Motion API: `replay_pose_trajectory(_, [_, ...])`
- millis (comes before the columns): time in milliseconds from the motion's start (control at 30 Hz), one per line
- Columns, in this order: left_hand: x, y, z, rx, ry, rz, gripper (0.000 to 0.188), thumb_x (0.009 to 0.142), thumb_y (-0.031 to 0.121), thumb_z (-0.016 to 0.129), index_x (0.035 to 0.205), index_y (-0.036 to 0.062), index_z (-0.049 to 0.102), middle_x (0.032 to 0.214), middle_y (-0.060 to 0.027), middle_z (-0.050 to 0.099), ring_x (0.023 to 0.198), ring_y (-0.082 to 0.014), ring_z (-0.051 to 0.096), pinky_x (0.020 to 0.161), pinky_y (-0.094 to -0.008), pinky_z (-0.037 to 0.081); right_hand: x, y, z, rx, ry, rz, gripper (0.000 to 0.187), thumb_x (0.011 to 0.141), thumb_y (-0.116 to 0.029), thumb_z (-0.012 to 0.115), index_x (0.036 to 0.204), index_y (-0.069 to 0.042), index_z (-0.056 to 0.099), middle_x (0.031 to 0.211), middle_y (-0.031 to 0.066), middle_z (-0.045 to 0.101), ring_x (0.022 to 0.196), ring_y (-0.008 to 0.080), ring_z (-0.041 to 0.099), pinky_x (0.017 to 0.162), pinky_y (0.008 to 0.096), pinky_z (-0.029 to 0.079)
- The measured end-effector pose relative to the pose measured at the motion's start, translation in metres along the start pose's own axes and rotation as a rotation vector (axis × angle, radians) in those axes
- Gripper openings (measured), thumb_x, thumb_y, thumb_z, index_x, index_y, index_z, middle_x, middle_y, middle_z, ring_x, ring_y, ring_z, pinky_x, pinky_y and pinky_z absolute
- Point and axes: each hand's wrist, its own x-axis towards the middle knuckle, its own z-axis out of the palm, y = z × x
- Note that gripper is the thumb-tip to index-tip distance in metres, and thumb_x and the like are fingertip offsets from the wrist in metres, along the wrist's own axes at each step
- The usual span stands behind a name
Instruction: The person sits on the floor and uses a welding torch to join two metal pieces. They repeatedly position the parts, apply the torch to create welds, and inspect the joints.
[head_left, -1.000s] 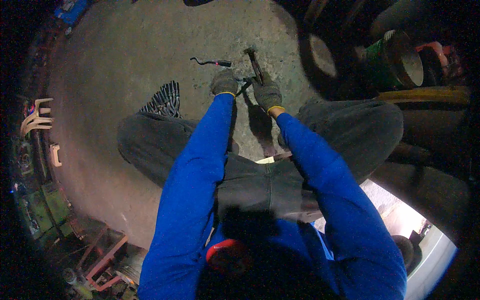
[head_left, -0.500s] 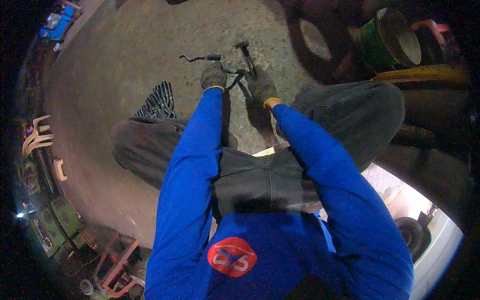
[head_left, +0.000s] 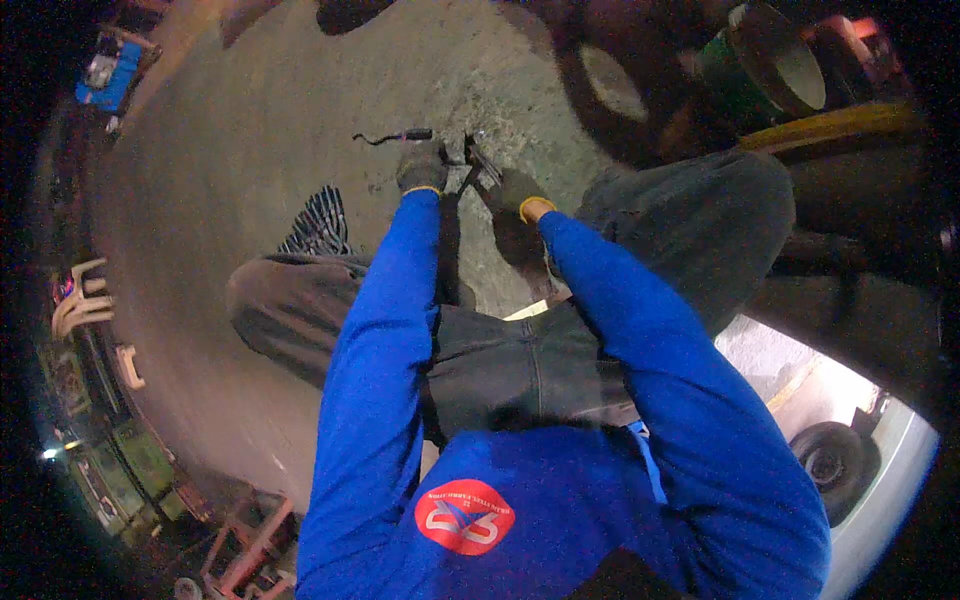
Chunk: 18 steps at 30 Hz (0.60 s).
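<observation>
Both my hands wear grey knit gloves with yellow cuffs and meet over the concrete floor in front of my legs. My left hand (head_left: pixel 421 167) is closed on a dark, bent metal piece (head_left: pixel 459 174) that juts from its right side. Wrapped around a hammer handle is my right hand (head_left: pixel 520 190). The hammer (head_left: pixel 484 163) has its dark head low beside the metal piece; whether they touch I cannot tell. Just beyond my left hand lies a thin wavy rod with a thick dark end (head_left: pixel 414 134). Several dark metal rods (head_left: pixel 316 222) form a fanned pile by my left knee.
A green drum (head_left: pixel 728 72) and a yellow-edged object (head_left: pixel 825 127) stand at the far right. Beige plastic chairs (head_left: pixel 85 297) and a reddish metal frame (head_left: pixel 245 550) are along the left. A wheel (head_left: pixel 828 462) of a pale vehicle is behind me on the right.
The hammer in my right hand has come down toward the metal piece, its head now nearer my left hand. My left hand keeps its hold. The whole view has tilted slightly.
</observation>
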Motion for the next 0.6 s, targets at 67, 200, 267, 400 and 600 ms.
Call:
replay_pose_trajectory(67, [0.000, -0.009, -0.003, 0.030, -0.039, 0.000, 0.024, 0.084, 0.019, 0.058, 0.107, 0.0178, 0.067, 0.111, -0.0129, 0.067, 0.108, -0.0354, 0.062, 0.088, -0.0483, 0.050, -0.009, -0.014, -0.005, 0.010, 0.024, 0.076, 0.057, 0.084, -0.054, 0.060, 0.110, -0.004, 0.065, 0.110, 0.0253, 0.065, 0.101, 0.0435, 0.063, 0.086, 0.0490, 0.050])
replay_pose_trajectory(200, [0.002, -0.011, 0.001, 0.000, -0.071, 0.038, 0.024, 0.084, 0.021, 0.059, 0.106, 0.0178, 0.068, 0.111, -0.0129, 0.067, 0.107, -0.0350, 0.062, 0.087, -0.0474, 0.051, -0.018, -0.033, -0.023, 0.112, 0.231, -0.007, 0.058, 0.083, -0.053, 0.060, 0.111, -0.003, 0.064, 0.108, 0.0247, 0.066, 0.099, 0.0436, 0.063, 0.086, 0.0496, 0.050])
replay_pose_trajectory(267, [0.002, -0.014, 0.007, 0.010, -0.058, 0.042, 0.024, 0.084, 0.021, 0.059, 0.106, 0.0179, 0.068, 0.110, -0.0126, 0.067, 0.106, -0.0349, 0.063, 0.087, -0.0471, 0.051, -0.019, -0.036, -0.026, 0.253, 0.251, -0.012, 0.059, 0.083, -0.054, 0.060, 0.111, -0.002, 0.063, 0.109, 0.0250, 0.066, 0.100, 0.0437, 0.063, 0.087, 0.0496, 0.050])
replay_pose_trajectory(400, [0.009, -0.007, 0.011, 0.126, -0.052, 0.033, 0.024, 0.084, 0.021, 0.058, 0.106, 0.0200, 0.070, 0.110, -0.0120, 0.067, 0.104, -0.0347, 0.064, 0.086, -0.0465, 0.052, -0.012, -0.010, -0.016, -0.064, -0.047, 0.053, 0.050, 0.089, -0.041, 0.056, 0.124, -0.005, 0.059, 0.121, 0.0253, 0.060, 0.111, 0.0430, 0.058, 0.094, 0.0490, 0.046])
replay_pose_trajectory(600, [0.004, -0.003, 0.008, 0.022, -0.102, -0.005, 0.025, 0.083, 0.016, 0.060, 0.105, 0.0208, 0.072, 0.110, -0.0127, 0.068, 0.105, -0.0333, 0.065, 0.087, -0.0471, 0.052, -0.006, -0.022, -0.029, 0.162, 0.350, -0.139, 0.052, 0.090, -0.043, 0.055, 0.125, -0.004, 0.059, 0.123, 0.0244, 0.060, 0.114, 0.0431, 0.056, 0.096, 0.0482, 0.045])
